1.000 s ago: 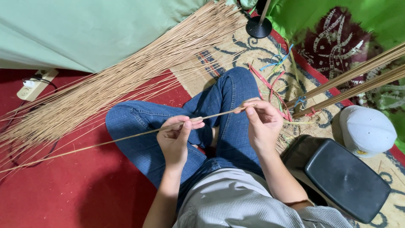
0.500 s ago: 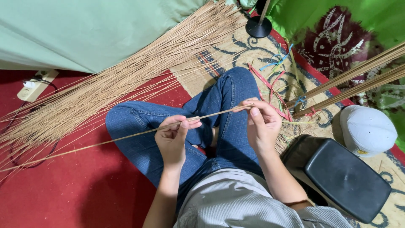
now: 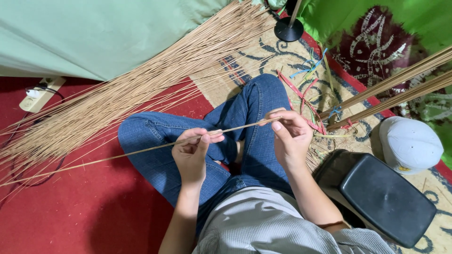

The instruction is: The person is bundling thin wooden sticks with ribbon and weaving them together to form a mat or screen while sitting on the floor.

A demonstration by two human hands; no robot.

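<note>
As I sit cross-legged, my left hand (image 3: 190,149) and right hand (image 3: 289,133) each pinched on one thin stick (image 3: 141,150), one black box (image 3: 387,197), one white cap (image 3: 409,143) beside it.

1. The stick (image 3: 141,151) I pinch runs off the left edge, so its far end is out of sight.
2. My left hand (image 3: 192,155) covers a stretch of it; my right hand (image 3: 290,136) hides its near tip.
3. The pile of sticks (image 3: 127,94) is cut off left and top.
4. The black box (image 3: 386,197) hides the rug beneath.
</note>
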